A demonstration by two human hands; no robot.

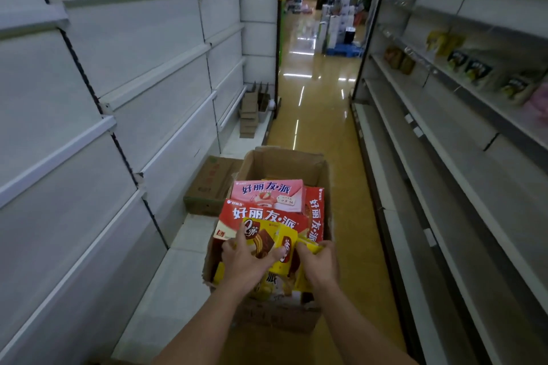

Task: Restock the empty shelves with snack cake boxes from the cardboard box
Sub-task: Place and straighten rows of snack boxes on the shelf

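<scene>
An open cardboard box [296, 163] stands on the aisle floor, packed with snack cake boxes. A pink box [267, 194] lies on top at the back, a red box [261, 215] in front of it, another red box [315, 213] upright at the right. My left hand [246, 261] grips a yellow box with a chocolate cake picture [264, 238] from its left side. My right hand [318, 264] grips a second yellow box [308, 249] at the right. Both hands are inside the near end of the cardboard box. More yellow packs lie under them, mostly hidden.
White bare shelves [124, 92] line the left side; a closed carton [212, 184] sits on their base ledge. The right shelving [444, 139] holds a few snack bags [471, 68] higher up. The aisle floor [314, 104] runs ahead toward stacked goods.
</scene>
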